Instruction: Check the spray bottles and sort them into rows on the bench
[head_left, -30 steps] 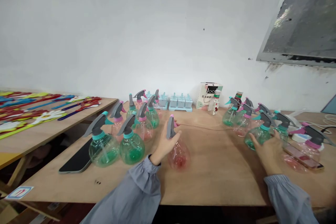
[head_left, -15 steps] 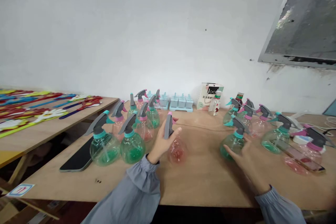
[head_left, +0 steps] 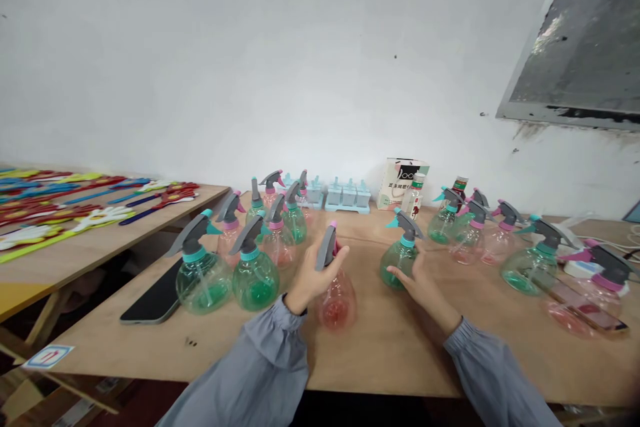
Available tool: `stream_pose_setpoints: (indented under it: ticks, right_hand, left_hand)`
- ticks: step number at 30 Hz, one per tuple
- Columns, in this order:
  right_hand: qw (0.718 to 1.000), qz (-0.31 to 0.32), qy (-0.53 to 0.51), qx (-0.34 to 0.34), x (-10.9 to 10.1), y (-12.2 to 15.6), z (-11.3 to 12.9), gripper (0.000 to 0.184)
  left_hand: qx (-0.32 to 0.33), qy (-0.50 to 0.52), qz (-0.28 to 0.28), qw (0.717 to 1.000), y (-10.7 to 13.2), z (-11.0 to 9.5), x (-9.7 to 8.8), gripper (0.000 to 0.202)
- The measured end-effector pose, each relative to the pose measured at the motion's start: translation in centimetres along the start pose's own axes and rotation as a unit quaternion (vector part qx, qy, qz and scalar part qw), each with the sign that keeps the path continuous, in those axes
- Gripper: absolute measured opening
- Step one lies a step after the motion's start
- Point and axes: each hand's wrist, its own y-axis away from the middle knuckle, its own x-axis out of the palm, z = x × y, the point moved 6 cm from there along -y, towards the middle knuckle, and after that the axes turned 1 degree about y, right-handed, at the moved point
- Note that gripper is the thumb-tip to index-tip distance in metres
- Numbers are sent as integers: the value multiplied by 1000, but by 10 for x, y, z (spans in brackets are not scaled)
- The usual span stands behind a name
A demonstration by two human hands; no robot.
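Note:
My left hand (head_left: 311,279) is wrapped round the neck of a pink spray bottle (head_left: 335,300) with a grey trigger, standing on the wooden table (head_left: 390,353) in front of me. My right hand (head_left: 419,282) grips the round body of a green spray bottle (head_left: 399,257) with a teal collar, just right of the pink one. A cluster of green and pink spray bottles (head_left: 255,273) stands to the left of my left hand. Another group of spray bottles (head_left: 530,267) stands at the right.
A black phone (head_left: 155,300) lies flat at the left near the bottles. Light blue moulds (head_left: 345,195), a white carton (head_left: 403,183) and small bottles stand by the wall. Another phone (head_left: 590,310) lies at the far right. A second table (head_left: 75,253) at the left bears colourful flat toys.
My right hand has carried the green bottle leftward from the right-hand group to beside the pink bottle. My left hand has stayed on the pink bottle.

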Motion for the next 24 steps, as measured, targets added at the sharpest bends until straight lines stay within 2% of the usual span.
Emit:
stream_pose_setpoints:
  ticks: [7,11,15,20,24]
  right_hand:
    - [1000,-14,-23,11,-1,4,0,94]
    - [999,-7,-29,28,0,5,-2,96]
    - [999,1,-25,27,1,6,-2,97]
    - [999,0,-26,24,2,7,-2,100]
    - [999,-2,-28,21,2,7,-2,98]
  left_hand:
    - [37,36,-24,998,-1,-13,-9,25]
    - [31,36,0,999,-1,-19,-8,24]
    - [31,43,-23,998,-1,-20,-11,26]
    - [45,4,2,999,-2,-18,-7,23]
    - [57,-20,-14,998,0,-15,-7,21]
